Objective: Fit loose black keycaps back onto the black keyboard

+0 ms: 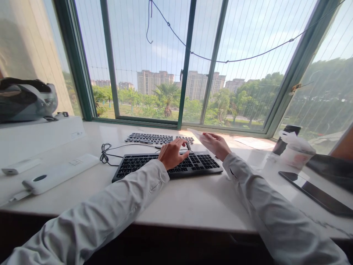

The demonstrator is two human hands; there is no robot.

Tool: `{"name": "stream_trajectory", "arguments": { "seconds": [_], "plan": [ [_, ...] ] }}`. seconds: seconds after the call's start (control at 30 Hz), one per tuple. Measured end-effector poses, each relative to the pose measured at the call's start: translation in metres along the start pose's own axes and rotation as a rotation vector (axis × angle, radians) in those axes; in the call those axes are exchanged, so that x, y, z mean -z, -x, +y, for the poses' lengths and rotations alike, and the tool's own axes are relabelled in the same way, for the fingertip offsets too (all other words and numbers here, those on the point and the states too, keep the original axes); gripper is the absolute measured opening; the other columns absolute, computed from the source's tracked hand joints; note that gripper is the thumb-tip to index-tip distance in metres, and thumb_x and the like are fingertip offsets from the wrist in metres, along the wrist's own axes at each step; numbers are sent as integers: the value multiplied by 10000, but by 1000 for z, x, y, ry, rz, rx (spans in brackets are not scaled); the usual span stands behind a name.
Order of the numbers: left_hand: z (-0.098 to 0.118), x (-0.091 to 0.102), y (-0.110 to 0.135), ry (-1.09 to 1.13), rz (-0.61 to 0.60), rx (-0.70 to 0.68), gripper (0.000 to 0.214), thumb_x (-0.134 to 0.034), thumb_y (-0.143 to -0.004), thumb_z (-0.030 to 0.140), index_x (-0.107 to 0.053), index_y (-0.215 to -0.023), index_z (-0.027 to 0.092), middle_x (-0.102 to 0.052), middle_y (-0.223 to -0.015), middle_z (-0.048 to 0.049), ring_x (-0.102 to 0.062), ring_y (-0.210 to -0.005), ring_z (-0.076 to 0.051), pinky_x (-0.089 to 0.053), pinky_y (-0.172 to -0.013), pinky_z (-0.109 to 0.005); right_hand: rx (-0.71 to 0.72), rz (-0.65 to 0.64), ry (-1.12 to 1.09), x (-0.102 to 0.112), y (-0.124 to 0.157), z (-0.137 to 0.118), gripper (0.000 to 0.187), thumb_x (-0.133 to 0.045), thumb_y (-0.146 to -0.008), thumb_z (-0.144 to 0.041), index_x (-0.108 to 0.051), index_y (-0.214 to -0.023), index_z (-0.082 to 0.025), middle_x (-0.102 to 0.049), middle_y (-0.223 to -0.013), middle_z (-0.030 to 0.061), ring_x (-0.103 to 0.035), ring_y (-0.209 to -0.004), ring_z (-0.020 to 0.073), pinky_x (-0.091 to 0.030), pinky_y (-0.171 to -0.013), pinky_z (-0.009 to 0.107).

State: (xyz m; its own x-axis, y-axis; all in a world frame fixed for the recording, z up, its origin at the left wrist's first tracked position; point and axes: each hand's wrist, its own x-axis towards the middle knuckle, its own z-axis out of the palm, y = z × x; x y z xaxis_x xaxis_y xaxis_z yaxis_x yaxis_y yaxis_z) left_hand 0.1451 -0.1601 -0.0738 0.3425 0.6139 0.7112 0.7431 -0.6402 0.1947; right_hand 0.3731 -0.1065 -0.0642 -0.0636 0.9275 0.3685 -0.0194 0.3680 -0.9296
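Note:
My left hand (173, 152) is over the middle of a black keyboard (138, 165), palm down, with its thumb spread from the curved fingers. A small dark piece (188, 146) shows just beyond its fingertips; I cannot tell whether they touch it. My right hand (216, 144) is raised above the keyboard's right end, its fingers closed on a thin, pale translucent sheet (196, 134) that points left. Behind the keyboard lie rows of dark keycaps (150, 138), set out in a keyboard layout and partly hidden by my left hand.
A coiled black cable (106, 152) lies left of the keyboard. Farther left are a white device (63, 173) and a white box (41, 136) with a dark visor-like object (27, 99) on top. At right are a phone (317, 193), a bagged cup (296, 152) and a paper (255, 142).

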Motion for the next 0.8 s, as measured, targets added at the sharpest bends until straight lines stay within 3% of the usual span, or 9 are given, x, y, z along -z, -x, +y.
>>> {"name": "stream_trajectory", "arguments": {
  "seconds": [0.1, 0.17, 0.23, 0.4, 0.5, 0.7, 0.8],
  "plan": [
    [1, 1, -1, 20, 31, 17, 308, -542, -815, 384, -572, -1075, 222, -631, -1019, -34, -605, -882, -178, -465, -769, -290, -61, -187, -123, -38, 12, -1, 425, -632, -741, -514, -669, -979, -164, -673, -942, 78, -629, -871, 201, -495, -807, 338],
    [1, 1, -2, 30, 50, 32, 285, -542, -814, 385, -583, -1038, 213, -634, -1012, -38, -606, -882, -179, -464, -782, -290, -137, -187, -172, -52, 18, -1, 470, -568, -756, -584, -682, -941, -167, -679, -932, 75, -634, -792, 193, -508, -709, 324],
    [1, 2, -2, 41, 69, 34, 278, -543, -813, 388, -587, -1024, 213, -637, -1007, -36, -604, -889, -180, -464, -795, -292, -158, -162, -202, -58, 23, -1, 425, -643, -717, -526, -678, -977, -192, -685, -946, 64, -636, -782, 191, -504, -665, 305],
    [-2, 1, -1, 74, 71, -15, 308, -584, -783, 299, -584, -1081, 220, -636, -1027, -31, -605, -904, -188, -468, -793, -291, -162, -258, -280, -62, 30, 0, 461, -780, -611, -278, -664, -1053, -218, -684, -1016, 47, -629, -873, 179, -495, -744, 277],
    [-4, -1, -1, 115, 94, -60, 341, -612, -763, 267, -593, -1101, 227, -630, -1031, -34, -604, -890, -193, -474, -746, -286, -154, -287, -281, -62, 30, 1, 380, -772, -625, -293, -698, -981, -182, -692, -992, 53, -628, -820, 152, -486, -736, 257],
    [-5, -3, -1, 172, 115, -107, 322, -661, -724, 261, -639, -1040, 206, -618, -935, -33, -591, -812, -165, -472, -690, -252, -191, -154, -171, -61, 29, 2, 320, -734, -662, -407, -725, -855, -152, -693, -731, 41, -574, -572, 120, -448, -543, 245],
    [-5, -3, -1, 187, 135, -87, 351, -667, -722, 266, -637, -1068, 214, -612, -919, -22, -586, -777, -148, -468, -683, -241, -189, -245, -230, -58, 29, 2, 322, -718, -687, -402, -719, -906, -166, -699, -800, 44, -589, -612, 125, -456, -572, 247]
  ]
}}
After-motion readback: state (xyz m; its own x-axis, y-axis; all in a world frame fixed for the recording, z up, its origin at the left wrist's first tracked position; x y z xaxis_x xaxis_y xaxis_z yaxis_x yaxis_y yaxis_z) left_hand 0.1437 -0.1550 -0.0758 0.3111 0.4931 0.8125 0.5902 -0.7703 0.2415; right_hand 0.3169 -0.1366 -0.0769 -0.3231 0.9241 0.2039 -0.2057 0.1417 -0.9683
